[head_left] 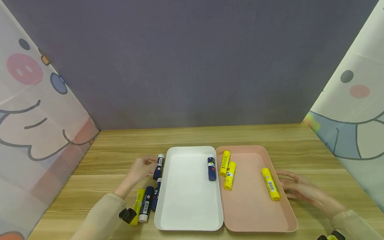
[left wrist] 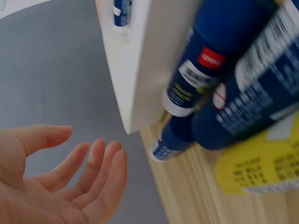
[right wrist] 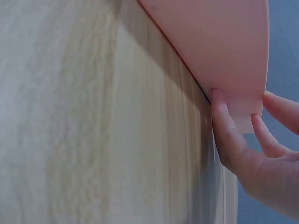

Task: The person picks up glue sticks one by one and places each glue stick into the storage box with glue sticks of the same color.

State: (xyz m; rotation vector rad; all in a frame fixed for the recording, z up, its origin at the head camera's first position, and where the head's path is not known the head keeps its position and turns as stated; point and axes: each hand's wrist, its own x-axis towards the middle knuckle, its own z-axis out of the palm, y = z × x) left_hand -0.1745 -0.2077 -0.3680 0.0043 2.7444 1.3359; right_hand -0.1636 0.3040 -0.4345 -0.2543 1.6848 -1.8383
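Note:
Beside the white tray [head_left: 187, 196], my left hand [head_left: 141, 169] reaches toward the farthest blue glue stick [head_left: 158, 171]. In the left wrist view its fingers are parted and hold nothing, apart from the sticks. Two more blue glue sticks [head_left: 146, 204] and a yellow glue stick [head_left: 138, 204] lie nearer my left sleeve. At the other side, my right hand [head_left: 300, 188] touches the outer right wall of the pink tray [right wrist: 219, 42] with its fingertips. One blue glue stick [head_left: 211, 169] lies inside the white tray; three yellow glue sticks [head_left: 270, 184] lie inside the pink one.
The two trays stand edge to edge on a wooden table [head_left: 128, 141]. A grey panel [head_left: 189, 62] closes off the back. Cartoon-printed sheets [head_left: 357, 100] stand along both sides.

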